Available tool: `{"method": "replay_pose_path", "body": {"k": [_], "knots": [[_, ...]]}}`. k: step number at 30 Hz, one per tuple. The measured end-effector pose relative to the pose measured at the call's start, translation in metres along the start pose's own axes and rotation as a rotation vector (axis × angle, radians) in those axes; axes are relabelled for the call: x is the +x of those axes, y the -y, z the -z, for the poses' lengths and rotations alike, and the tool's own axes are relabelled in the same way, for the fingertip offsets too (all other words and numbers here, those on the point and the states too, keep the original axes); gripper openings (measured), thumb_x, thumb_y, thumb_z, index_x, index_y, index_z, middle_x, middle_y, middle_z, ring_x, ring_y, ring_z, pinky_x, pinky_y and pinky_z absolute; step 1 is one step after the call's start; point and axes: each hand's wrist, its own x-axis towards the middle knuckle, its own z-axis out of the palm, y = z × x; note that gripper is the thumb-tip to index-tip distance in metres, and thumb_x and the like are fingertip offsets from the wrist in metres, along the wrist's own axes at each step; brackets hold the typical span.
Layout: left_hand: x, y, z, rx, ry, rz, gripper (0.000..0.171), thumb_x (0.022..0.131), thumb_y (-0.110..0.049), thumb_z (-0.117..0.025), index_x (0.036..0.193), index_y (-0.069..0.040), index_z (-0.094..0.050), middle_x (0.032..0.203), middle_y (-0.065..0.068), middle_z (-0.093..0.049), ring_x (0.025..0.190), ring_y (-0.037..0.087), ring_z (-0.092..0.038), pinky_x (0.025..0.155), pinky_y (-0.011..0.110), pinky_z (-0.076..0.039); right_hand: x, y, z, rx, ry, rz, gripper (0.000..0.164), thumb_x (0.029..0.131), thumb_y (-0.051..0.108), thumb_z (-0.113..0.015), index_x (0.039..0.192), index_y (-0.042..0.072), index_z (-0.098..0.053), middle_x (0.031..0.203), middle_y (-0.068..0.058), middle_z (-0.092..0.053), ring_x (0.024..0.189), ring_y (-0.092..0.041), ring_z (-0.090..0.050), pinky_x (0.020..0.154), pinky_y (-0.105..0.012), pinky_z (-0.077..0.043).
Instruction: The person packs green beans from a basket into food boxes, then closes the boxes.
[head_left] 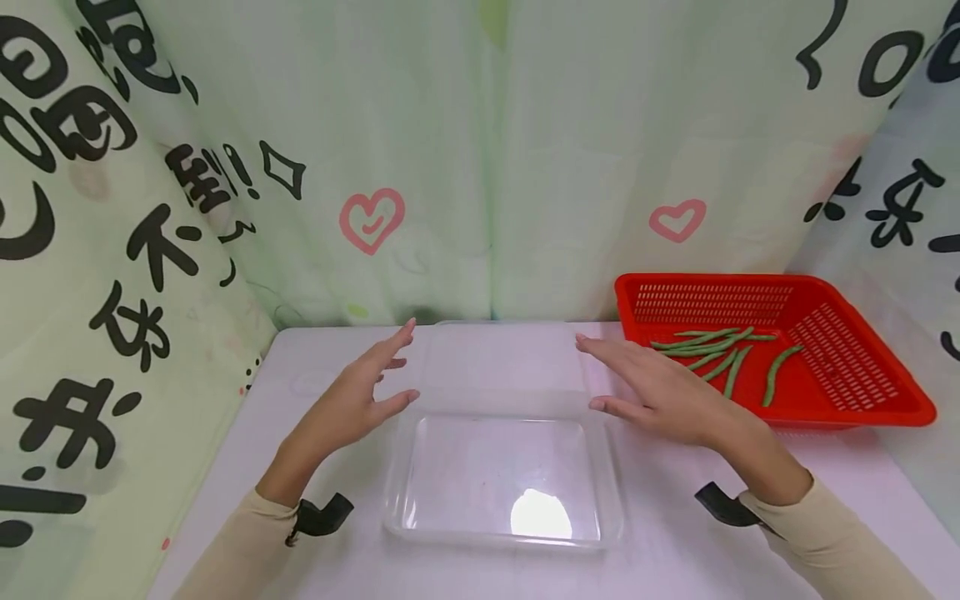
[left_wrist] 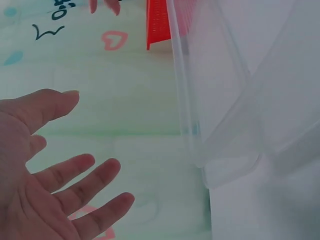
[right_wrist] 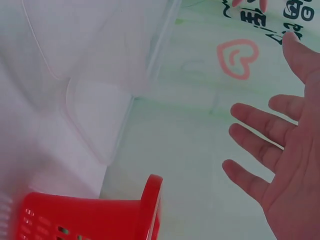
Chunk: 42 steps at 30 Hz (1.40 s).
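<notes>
A clear plastic box [head_left: 502,483] lies on the table in the middle of the head view, its clear lid [head_left: 502,358] laid back behind it. Over the lid's left side my left hand [head_left: 356,408] is held up, fingers spread and holding nothing. My right hand [head_left: 667,392] hovers at the lid's right side, also with extended fingers and nothing in them. Both wrist views show air between the hands and the plastic. To the right, a red basket [head_left: 862,333] holds several green beans [head_left: 708,337], partly hidden behind the right hand.
The pale table [head_left: 300,558] is bordered by hanging curtains [head_left: 525,167] with black writing and pink hearts at the back and both sides. The basket's near left corner sits close behind the right hand. Light glares off the box's bottom.
</notes>
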Motion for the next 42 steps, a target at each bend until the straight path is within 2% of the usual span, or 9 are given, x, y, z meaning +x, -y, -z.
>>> {"method": "replay_pose_path", "body": {"k": [3, 7, 10, 14, 17, 21, 26, 32, 42], "knots": [[-0.003, 0.006, 0.002, -0.117, 0.013, 0.068, 0.089, 0.095, -0.021, -0.073, 0.164, -0.03, -0.018, 0.156, 0.008, -0.044, 0.128, 0.03, -0.06, 0.102, 0.056, -0.051, 0.0, -0.004, 0.004, 0.062, -0.011, -0.041, 0.071, 0.098, 0.045, -0.065, 0.159, 0.024, -0.035, 0.152, 0.0, -0.05, 0.134, -0.027, -0.049, 0.106, -0.055, -0.046], [-0.006, 0.013, 0.004, -0.211, 0.025, 0.154, 0.086, 0.095, -0.023, -0.073, 0.163, -0.03, -0.021, 0.151, 0.01, -0.05, 0.128, 0.033, -0.06, 0.101, 0.056, -0.051, -0.001, -0.008, 0.011, 0.146, -0.039, -0.085, 0.069, 0.099, 0.035, -0.066, 0.158, 0.022, -0.035, 0.14, 0.002, -0.06, 0.128, -0.024, -0.053, 0.101, -0.051, -0.051], [-0.009, 0.019, 0.004, -0.28, 0.049, 0.224, 0.082, 0.096, -0.024, -0.071, 0.163, -0.027, -0.023, 0.148, 0.012, -0.052, 0.128, 0.033, -0.059, 0.102, 0.053, -0.052, -0.003, -0.012, 0.017, 0.241, -0.055, -0.099, 0.065, 0.1, 0.027, -0.065, 0.158, 0.024, -0.036, 0.134, 0.005, -0.064, 0.125, -0.018, -0.058, 0.098, -0.037, -0.054], [-0.012, 0.028, 0.002, -0.428, 0.128, 0.356, 0.078, 0.099, -0.026, -0.067, 0.163, -0.025, -0.022, 0.148, 0.015, -0.051, 0.128, 0.034, -0.058, 0.099, 0.048, -0.054, -0.007, -0.017, 0.025, 0.35, -0.054, -0.122, 0.063, 0.101, 0.021, -0.064, 0.157, 0.028, -0.037, 0.13, 0.004, -0.067, 0.119, -0.013, -0.063, 0.089, -0.022, -0.055], [-0.014, 0.036, -0.002, -0.534, 0.177, 0.45, 0.077, 0.1, -0.022, -0.064, 0.163, -0.021, -0.02, 0.147, 0.022, -0.05, 0.129, 0.04, -0.056, 0.095, 0.048, -0.057, -0.009, -0.021, 0.03, 0.407, -0.034, -0.156, 0.061, 0.102, 0.022, -0.063, 0.157, 0.028, -0.037, 0.129, 0.003, -0.067, 0.114, -0.014, -0.064, 0.077, -0.027, -0.059], [-0.018, 0.046, -0.009, -0.592, 0.193, 0.527, 0.077, 0.1, -0.022, -0.065, 0.163, -0.014, -0.021, 0.14, 0.028, -0.051, 0.126, 0.043, -0.058, 0.087, 0.047, -0.06, -0.012, -0.027, 0.033, 0.457, -0.01, -0.192, 0.06, 0.102, 0.022, -0.063, 0.156, 0.026, -0.038, 0.126, 0.0, -0.068, 0.109, -0.02, -0.065, 0.07, -0.035, -0.06], [-0.021, 0.052, -0.018, -0.603, 0.198, 0.576, 0.08, 0.098, -0.025, -0.068, 0.162, -0.011, -0.022, 0.126, 0.026, -0.055, 0.115, 0.038, -0.064, 0.082, 0.045, -0.062, -0.015, -0.036, 0.035, 0.465, 0.0, -0.215, 0.064, 0.101, 0.018, -0.063, 0.159, 0.017, -0.034, 0.125, -0.008, -0.068, 0.104, -0.029, -0.067, 0.074, -0.033, -0.061], [-0.022, 0.056, -0.024, -0.649, 0.216, 0.579, 0.072, 0.099, -0.016, -0.064, 0.161, -0.013, -0.027, 0.118, 0.024, -0.055, 0.106, 0.036, -0.063, 0.078, 0.044, -0.062, -0.019, -0.044, 0.04, 0.509, 0.025, -0.253, 0.071, 0.102, 0.023, -0.063, 0.162, 0.022, -0.026, 0.126, -0.016, -0.067, 0.092, -0.019, -0.072, 0.072, -0.033, -0.062], [-0.022, 0.061, -0.03, -0.761, 0.234, 0.551, 0.065, 0.097, -0.012, -0.066, 0.156, -0.009, -0.038, 0.109, 0.012, -0.056, 0.1, 0.03, -0.058, 0.077, 0.043, -0.062, -0.025, -0.06, 0.051, 0.485, 0.059, -0.273, 0.069, 0.102, 0.022, -0.062, 0.162, 0.02, -0.027, 0.123, -0.011, -0.068, 0.096, -0.012, -0.072, 0.076, -0.03, -0.061]]}}
